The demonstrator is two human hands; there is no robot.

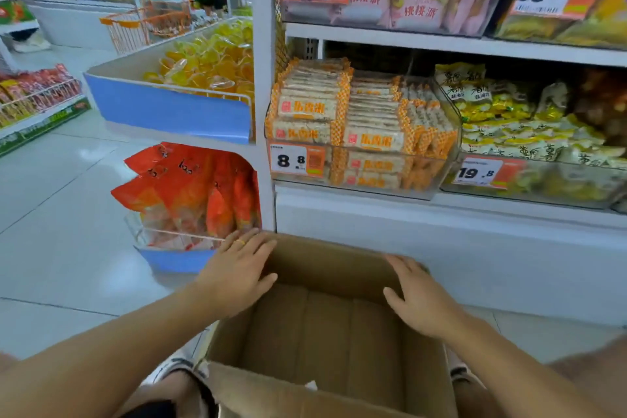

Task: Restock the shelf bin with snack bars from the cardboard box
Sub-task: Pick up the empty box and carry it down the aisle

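Our left hand (237, 273) and right hand (419, 299) rest with fingers straight on the rim of the box (325, 336), gripping nothing; it looks empty, while bars (342, 119) fill the bin (448, 159), so overstuffing could spill them

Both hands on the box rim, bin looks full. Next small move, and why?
Probably lift the cardboard box away. Its visible interior shows only bare cardboard, no snack bars, and the shelf bin is already stacked high with orange-edged bars. The left hand and right hand already rest on opposite rims, well placed to take it off. The box's near corner is hidden, so a quick look first.
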